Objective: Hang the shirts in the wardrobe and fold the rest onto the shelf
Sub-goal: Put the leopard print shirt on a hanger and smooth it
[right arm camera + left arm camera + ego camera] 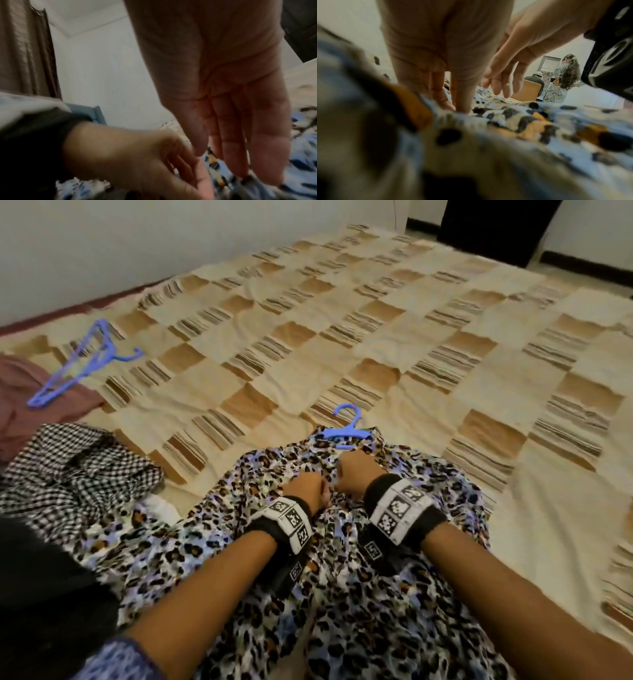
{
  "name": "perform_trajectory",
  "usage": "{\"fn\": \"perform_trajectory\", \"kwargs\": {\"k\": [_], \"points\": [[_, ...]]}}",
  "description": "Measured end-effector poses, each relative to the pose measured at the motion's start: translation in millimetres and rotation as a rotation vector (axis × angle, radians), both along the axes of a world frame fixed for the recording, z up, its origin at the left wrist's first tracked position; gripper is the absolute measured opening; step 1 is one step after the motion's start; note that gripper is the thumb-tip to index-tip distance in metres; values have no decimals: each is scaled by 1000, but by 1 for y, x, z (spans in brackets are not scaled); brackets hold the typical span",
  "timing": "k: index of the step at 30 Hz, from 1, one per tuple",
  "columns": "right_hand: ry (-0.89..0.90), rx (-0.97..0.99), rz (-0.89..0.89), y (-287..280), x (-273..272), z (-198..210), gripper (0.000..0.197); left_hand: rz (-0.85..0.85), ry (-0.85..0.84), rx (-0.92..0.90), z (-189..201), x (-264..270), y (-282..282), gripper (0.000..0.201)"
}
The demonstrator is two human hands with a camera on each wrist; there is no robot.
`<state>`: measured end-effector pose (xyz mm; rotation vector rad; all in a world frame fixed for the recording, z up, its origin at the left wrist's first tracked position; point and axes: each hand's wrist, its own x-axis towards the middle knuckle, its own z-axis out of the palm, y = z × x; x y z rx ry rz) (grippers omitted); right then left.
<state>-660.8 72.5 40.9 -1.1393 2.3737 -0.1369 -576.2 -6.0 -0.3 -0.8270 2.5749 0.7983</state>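
A leopard-print shirt [260, 542] lies spread on the bed in front of me, and a blue hanger [347, 429] sticks out at its collar. Both hands are side by side on the shirt just below the hanger. In the left wrist view my left hand [453, 105] points down, its thumb and forefinger meeting on a fold of the shirt [522, 135]. In the head view that left hand [305, 489] sits a little nearer to me than my right hand [354, 474]. In the right wrist view the right hand [248, 162] has straight fingers whose tips touch the shirt [305, 162].
A black-and-white checked garment [78, 470] lies at the left, a pink one [20, 392] behind it under spare blue hangers [85, 361], a black one [44, 594] nearest. The patchwork bed cover [376, 337] stretches ahead. Dark furniture [496, 227] stands beyond. Two people [565, 78] are across the room.
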Motion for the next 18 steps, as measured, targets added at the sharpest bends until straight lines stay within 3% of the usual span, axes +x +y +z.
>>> {"fn": "perform_trajectory", "kwargs": {"k": [3, 6, 8, 9, 11, 15, 18], "points": [[9, 94, -33, -4, 11, -14, 9, 10, -38, -46, 6, -1, 4, 17], [-1, 126, -92, -5, 17, -15, 23, 17, -50, -61, 16, 2, 5, 13], [-8, 112, -119, -6, 19, -7, 17, 29, -32, -16, 21, 5, 6, 18], [-5, 76, -138, -6, 18, -3, 11, 47, 4, 13, 24, 7, 7, 25], [16, 11, -199, -1, 17, 5, 19, 137, 139, 78, 30, 13, 10, 34], [11, -186, -379, 17, 20, 18, 17, 357, 355, 304, 45, 31, 12, 33], [-123, -298, -451, 31, 29, 24, 17, 420, 412, 418, 56, 46, 13, 32]]}}
